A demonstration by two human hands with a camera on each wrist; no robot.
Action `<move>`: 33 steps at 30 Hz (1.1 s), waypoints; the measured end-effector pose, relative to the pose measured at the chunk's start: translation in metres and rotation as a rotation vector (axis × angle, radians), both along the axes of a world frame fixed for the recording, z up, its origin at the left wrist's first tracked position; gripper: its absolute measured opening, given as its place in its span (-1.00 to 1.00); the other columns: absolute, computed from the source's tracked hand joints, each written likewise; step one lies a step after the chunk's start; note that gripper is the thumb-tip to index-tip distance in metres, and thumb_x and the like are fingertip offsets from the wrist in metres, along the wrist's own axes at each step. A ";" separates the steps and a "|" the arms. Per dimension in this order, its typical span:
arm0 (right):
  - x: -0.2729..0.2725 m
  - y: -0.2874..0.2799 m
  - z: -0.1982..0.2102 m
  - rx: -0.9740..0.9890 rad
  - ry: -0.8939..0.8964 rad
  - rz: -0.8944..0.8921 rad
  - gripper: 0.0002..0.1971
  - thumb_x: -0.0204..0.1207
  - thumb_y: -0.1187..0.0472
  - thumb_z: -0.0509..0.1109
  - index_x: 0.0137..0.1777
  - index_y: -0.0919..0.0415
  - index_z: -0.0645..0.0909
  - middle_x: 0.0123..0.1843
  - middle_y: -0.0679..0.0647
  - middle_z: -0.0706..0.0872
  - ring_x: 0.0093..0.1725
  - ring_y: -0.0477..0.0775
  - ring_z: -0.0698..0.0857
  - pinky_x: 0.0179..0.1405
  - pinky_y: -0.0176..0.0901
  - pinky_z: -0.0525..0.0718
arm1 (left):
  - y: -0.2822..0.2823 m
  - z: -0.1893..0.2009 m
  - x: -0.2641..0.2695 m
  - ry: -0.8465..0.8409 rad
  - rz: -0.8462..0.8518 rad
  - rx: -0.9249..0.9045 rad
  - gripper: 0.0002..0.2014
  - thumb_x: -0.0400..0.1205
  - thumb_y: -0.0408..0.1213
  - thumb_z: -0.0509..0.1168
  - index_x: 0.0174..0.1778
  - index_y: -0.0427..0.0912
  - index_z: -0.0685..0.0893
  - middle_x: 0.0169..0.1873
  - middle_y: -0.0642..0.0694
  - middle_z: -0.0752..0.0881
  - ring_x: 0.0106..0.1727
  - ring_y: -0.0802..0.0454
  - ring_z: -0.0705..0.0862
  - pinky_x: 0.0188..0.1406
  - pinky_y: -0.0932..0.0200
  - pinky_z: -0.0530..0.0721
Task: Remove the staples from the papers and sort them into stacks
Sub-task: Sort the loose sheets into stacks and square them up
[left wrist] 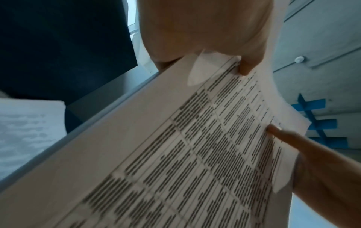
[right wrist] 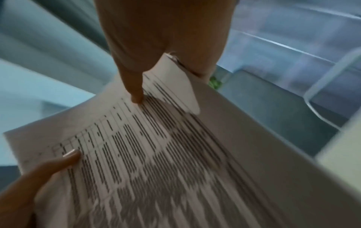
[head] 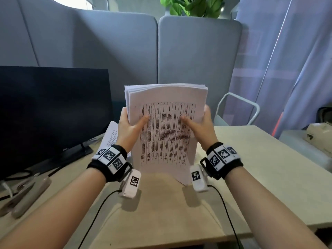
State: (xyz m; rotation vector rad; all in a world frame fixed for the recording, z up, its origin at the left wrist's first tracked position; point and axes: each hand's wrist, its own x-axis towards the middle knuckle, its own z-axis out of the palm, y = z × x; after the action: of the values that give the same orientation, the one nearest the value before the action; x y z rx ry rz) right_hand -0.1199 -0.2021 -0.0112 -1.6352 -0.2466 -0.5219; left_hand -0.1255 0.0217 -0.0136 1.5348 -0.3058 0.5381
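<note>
A thick bundle of printed papers (head: 165,130) stands upright on its lower edge over the desk (head: 251,173), its top sheet showing a table of dark rows. My left hand (head: 129,126) grips the bundle's left side, thumb on the front and fingers behind. My right hand (head: 199,124) grips the right side the same way. The left wrist view shows the papers (left wrist: 175,154) under the left hand (left wrist: 205,38). In the right wrist view the papers (right wrist: 156,162) are pinched by the right hand (right wrist: 156,46). No staple shows.
A second stack of printed sheets (head: 111,135) lies behind my left hand. A dark monitor (head: 50,112) fills the left side. A plier-like tool with grey handles (head: 23,196) lies at the desk's left front. A pale chair frame (head: 239,108) stands beyond the right edge.
</note>
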 end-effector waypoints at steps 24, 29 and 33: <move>-0.002 -0.021 0.100 -0.520 -0.281 -0.244 -0.93 0.55 0.21 0.42 -0.15 0.14 0.70 -0.22 -0.16 0.72 -0.19 -0.26 0.66 -0.19 -0.61 0.53 | -0.001 0.023 0.017 -0.023 -0.093 -0.024 -0.65 0.52 -0.29 0.48 0.19 -0.12 0.57 0.06 -0.08 0.76 0.10 0.00 0.76 -0.04 0.19 0.75; -0.001 -0.023 0.109 -0.541 -0.186 -0.245 -0.90 0.55 0.20 0.42 -0.16 0.16 0.73 -0.27 -0.19 0.68 -0.32 -0.40 0.58 -0.30 -0.65 0.44 | -0.001 0.023 0.017 -0.006 -0.113 0.001 -0.54 0.41 -0.13 0.50 0.20 -0.13 0.59 0.07 -0.10 0.77 0.10 0.00 0.77 0.06 0.09 0.75; -0.001 -0.016 0.111 -0.526 -0.154 -0.244 -0.90 0.57 0.22 0.39 -0.15 0.16 0.71 -0.29 -0.21 0.65 -0.34 -0.42 0.56 -0.36 -0.67 0.40 | 0.000 0.029 0.014 -0.042 -0.019 0.012 -0.74 0.51 -0.23 0.49 0.07 -0.14 0.65 -0.02 -0.10 0.80 0.01 -0.01 0.80 0.00 0.04 0.78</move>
State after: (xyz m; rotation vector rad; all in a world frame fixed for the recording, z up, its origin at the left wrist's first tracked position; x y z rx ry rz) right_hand -0.1204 -0.2181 0.1003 -2.1544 -0.3186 -0.8196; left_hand -0.1117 0.0214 0.0154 1.5325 -0.3562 0.5551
